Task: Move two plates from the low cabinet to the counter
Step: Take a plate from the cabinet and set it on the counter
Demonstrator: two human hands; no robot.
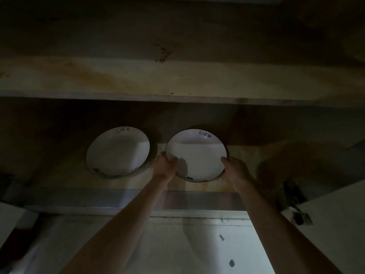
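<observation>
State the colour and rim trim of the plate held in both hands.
The held plate is white with a thin dark rim line; the head view shows it.

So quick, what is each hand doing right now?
Left hand: closed on the left edge of the right plate.
Right hand: closed on that plate's right edge.

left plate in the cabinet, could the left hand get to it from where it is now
Probably yes. The left plate lies on the cabinet shelf just beside the left hand, with nothing between them. But that hand and the right hand are both gripping the right plate, so it must let go first.
</observation>
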